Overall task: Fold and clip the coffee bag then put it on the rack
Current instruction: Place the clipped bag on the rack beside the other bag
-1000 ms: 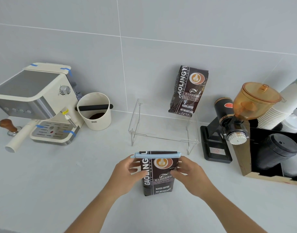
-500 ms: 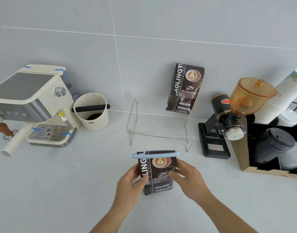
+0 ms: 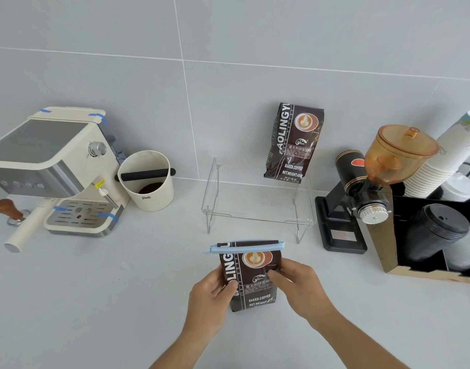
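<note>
Both my hands, left [image 3: 211,296] and right [image 3: 299,286], grip the clipped bag [image 3: 251,278] upright on the near desk; rack [image 3: 258,206] lies straight beyond, left side free.

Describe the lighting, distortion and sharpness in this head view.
Head view: soft, even light, faint shadows under the clear rack; wide-angle bending bows the tile lines and tilts the espresso machine and paper cups at the edges; print on the clipped coffee bag, held by left hand and right hand, stays mostly legible.
</note>
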A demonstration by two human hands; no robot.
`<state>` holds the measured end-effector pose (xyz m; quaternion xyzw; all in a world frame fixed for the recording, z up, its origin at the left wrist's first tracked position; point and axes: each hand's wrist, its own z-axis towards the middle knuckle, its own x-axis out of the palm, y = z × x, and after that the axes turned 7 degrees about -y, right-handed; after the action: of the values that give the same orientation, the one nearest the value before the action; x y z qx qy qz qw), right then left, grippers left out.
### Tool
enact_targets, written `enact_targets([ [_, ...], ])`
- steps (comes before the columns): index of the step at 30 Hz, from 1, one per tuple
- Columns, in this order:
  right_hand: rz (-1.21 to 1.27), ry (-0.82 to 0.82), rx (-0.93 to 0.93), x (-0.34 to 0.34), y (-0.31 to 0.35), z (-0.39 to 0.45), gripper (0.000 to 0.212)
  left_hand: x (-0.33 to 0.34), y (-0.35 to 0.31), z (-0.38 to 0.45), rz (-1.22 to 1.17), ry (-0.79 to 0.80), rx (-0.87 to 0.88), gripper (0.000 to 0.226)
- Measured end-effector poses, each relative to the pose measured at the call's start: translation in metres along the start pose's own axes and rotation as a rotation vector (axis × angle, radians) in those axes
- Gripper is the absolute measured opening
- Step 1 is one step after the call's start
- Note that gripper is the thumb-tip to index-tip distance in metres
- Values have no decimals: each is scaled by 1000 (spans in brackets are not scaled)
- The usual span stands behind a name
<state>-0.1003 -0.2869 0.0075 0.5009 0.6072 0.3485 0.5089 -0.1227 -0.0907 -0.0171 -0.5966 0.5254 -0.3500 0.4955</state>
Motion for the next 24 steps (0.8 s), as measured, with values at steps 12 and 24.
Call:
enact_targets([
  [12, 60, -35, -159, -18, 99, 15, 22, -20, -96, 17, -98, 10, 246, 33],
  [24, 133, -75, -348, -22, 188, 63, 28, -21, -187, 91, -113, 42, 461, 32],
])
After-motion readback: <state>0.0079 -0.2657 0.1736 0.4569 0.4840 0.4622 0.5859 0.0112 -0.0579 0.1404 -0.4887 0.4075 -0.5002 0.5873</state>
